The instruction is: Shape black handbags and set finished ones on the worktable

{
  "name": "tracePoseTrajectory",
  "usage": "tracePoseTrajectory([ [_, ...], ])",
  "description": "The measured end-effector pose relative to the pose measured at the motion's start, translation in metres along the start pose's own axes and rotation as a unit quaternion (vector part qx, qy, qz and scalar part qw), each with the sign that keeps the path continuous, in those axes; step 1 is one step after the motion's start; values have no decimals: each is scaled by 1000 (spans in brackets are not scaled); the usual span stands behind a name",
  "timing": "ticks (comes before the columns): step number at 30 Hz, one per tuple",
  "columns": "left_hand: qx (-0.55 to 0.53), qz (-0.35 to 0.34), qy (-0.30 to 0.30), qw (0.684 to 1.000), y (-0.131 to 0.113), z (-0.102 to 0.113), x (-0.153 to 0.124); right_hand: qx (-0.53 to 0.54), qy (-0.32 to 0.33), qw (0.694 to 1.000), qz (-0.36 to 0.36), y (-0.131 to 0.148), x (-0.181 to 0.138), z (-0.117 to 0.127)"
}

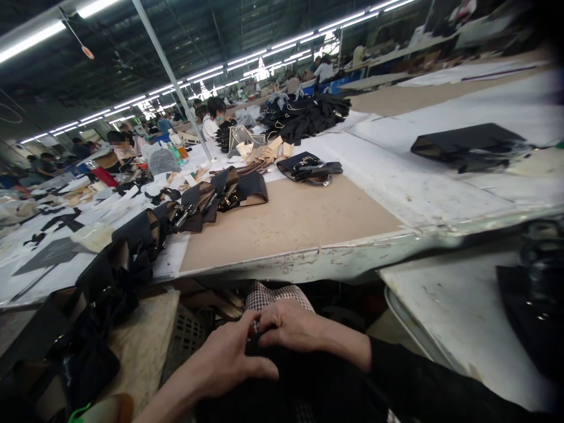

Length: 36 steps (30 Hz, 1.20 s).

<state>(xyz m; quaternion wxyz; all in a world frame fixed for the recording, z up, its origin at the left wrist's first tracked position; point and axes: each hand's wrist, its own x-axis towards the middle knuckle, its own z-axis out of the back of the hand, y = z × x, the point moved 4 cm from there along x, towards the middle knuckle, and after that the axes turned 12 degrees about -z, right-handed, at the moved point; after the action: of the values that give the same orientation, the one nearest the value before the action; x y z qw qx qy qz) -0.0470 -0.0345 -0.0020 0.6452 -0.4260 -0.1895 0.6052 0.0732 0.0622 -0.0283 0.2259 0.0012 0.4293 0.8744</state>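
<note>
Both my hands meet low in my lap, below the worktable's front edge (308, 267). My left hand (229, 361) comes in from the bottom left with its fingers curled and pinching at a dark piece of material (268, 352) that I cannot make out. Coming from the right out of a black sleeve, my right hand (297, 329) lies over the same dark piece, fingers bent and pressed onto it. A checked fabric (268, 294) shows just beyond my knuckles.
A brown board (291, 220) lies on the table, with a row of dark bags (198, 205) along its left side. Beyond it are a black bag (308, 167), a flat black bag (467, 144) and a black pile (304, 114). People work far left. A wooden surface (145, 335) and a crate (189, 332) are beside my lap.
</note>
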Motion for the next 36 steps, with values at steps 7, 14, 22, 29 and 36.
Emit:
tracePoseTrajectory([
  [7, -46, -37, 57, 997, 3, -12, 41, -12, -155, 984, -82, -17, -95, 33],
  [14, -17, -8, 90, 996, 10, -18, 46, 145, -291, 906, -271, -72, -165, -38],
  [22, 33, -40, 136, 989, -13, 18, 13, 352, -140, 894, -238, -67, -185, 17],
  [29, -50, 1, 193, 980, -1, 1, 1, 379, -59, 910, -156, -58, -168, 8],
  [36, 26, -112, 191, 975, -31, 1, 27, 344, -60, 931, -110, -33, -164, 19],
])
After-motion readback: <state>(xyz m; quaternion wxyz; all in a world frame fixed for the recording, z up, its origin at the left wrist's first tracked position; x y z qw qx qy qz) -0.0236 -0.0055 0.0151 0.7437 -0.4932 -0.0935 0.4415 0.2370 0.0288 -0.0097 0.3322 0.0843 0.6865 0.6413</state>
